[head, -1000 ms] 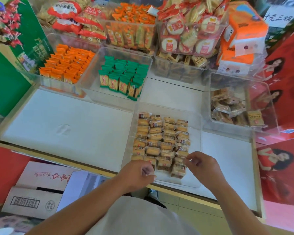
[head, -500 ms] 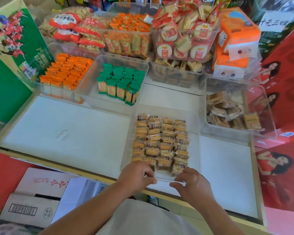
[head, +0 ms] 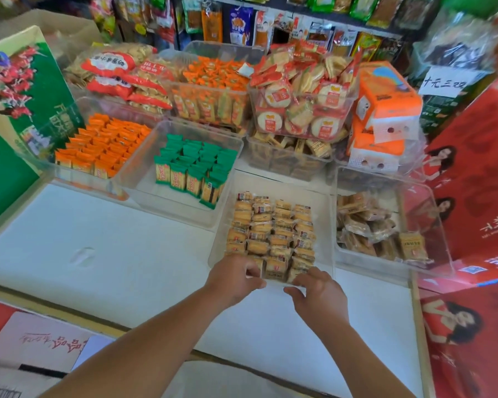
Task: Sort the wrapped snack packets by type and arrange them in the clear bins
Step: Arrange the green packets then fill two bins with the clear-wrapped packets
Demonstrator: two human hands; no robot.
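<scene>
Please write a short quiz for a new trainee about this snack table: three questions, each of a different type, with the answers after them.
1. True or false: the left hand and the right hand are both at the front edge of the near bin.
2. Which packets fill the bin just left of the green packets? A) orange packets B) round crackers C) tissue packs
3. Fill in: the tan packets in the near bin lie in neat ____, while those in the right bin lie in a loose heap.

Key: 1 true; 2 A; 3 rows.
</scene>
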